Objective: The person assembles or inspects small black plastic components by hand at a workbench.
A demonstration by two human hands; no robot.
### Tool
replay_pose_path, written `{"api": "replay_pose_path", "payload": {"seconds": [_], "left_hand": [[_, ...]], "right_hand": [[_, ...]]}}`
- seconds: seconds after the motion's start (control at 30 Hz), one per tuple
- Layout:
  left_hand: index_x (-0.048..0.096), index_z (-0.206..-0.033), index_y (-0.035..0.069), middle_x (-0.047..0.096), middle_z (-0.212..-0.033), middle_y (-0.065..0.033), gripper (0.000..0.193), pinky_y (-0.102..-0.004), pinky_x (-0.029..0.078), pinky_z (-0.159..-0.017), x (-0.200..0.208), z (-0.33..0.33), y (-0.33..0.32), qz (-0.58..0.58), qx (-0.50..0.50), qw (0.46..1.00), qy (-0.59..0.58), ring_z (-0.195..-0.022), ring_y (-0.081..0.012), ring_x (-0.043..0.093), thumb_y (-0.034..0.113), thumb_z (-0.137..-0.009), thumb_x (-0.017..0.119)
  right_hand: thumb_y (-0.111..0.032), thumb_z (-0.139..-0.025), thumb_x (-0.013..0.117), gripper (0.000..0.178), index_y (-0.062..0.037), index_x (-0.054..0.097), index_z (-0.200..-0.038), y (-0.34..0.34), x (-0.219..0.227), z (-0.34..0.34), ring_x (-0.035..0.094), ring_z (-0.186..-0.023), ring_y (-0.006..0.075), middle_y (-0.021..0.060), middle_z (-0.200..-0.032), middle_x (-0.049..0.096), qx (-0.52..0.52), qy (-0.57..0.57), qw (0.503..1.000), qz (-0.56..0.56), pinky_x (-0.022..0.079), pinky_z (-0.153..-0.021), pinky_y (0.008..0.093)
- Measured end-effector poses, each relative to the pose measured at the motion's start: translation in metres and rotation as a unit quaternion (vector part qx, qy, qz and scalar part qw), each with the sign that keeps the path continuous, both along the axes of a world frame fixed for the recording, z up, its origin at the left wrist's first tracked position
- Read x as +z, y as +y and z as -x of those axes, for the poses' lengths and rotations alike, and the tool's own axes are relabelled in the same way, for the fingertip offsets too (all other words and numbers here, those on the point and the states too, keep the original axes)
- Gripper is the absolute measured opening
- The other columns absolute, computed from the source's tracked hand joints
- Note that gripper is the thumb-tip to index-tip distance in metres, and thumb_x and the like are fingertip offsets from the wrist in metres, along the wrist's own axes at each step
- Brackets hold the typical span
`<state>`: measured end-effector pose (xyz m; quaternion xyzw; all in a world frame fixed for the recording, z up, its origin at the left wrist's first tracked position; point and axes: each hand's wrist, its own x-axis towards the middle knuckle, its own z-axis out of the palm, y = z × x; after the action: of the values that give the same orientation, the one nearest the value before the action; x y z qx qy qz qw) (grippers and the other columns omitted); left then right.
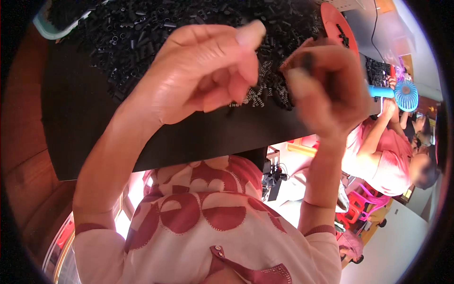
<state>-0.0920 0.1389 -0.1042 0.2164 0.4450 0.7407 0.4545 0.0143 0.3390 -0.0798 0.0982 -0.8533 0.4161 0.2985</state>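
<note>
Left hand is raised over the black tabletop, fingers curled loosely, pinching nothing visible. Behind it lie the heaped black tubular parts and small coil springs. Right hand pinches one small dark part; advisable to steady it and align squarely.

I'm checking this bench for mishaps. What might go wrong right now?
The small black part pinched in the right hand could slip into the heap of black parts and be lost among look-alikes. The small springs lie near the black mat's edge, so the left hand might knock them off.
</note>
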Motion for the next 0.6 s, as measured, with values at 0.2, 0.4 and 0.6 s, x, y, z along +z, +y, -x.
{"api": "replay_pose_path", "payload": {"seconds": [0.2, 0.4, 0.6], "left_hand": [[0.059, -0.081, 0.008, 0.058, -0.069, -0.0051, 0.044, -0.0211, 0.027, -0.036, -0.008, 0.005, 0.005, -0.034, 0.138, 0.99, 0.006, -0.042, -0.0078, 0.038, 0.037, -0.111, 0.045], [0.059, -0.082, 0.008, 0.058, -0.072, -0.0048, 0.043, -0.0211, 0.026, -0.037, -0.012, 0.013, -0.001, -0.029, 0.179, 0.983, 0.02, -0.043, -0.0078, 0.037, 0.038, -0.11, 0.045], [0.062, -0.079, 0.005, 0.06, -0.067, -0.0094, 0.056, -0.0257, 0.029, -0.036, -0.008, 0.02, -0.011, -0.041, 0.221, 0.972, -0.073, -0.039, -0.0161, 0.041, 0.046, -0.111, 0.039]], "right_hand": [[-0.015, -0.095, 0.074, 0.026, 0.0028, 0.07, -0.114, 0.154, 0.004, 0.002, 0.06, -0.08, 0.0068, 0.0012, -0.089, 0.07, -0.208, -0.137, 0.963, -0.101, 0.049, -0.074, 0.0219], [-0.012, -0.097, 0.07, 0.03, 0.0035, 0.069, -0.123, 0.152, 0.003, 0.001, 0.064, -0.09, 0.0092, 0.0029, -0.098, 0.071, -0.188, -0.159, 0.967, -0.067, 0.051, -0.078, 0.0234], [-0.002, -0.096, 0.065, 0.017, -0.0014, 0.07, -0.112, 0.054, 0.007, 0.016, 0.064, -0.083, 0.014, 0.006, -0.096, 0.065, 0.014, -0.155, 0.981, -0.118, 0.049, -0.077, 0.0261]]}}
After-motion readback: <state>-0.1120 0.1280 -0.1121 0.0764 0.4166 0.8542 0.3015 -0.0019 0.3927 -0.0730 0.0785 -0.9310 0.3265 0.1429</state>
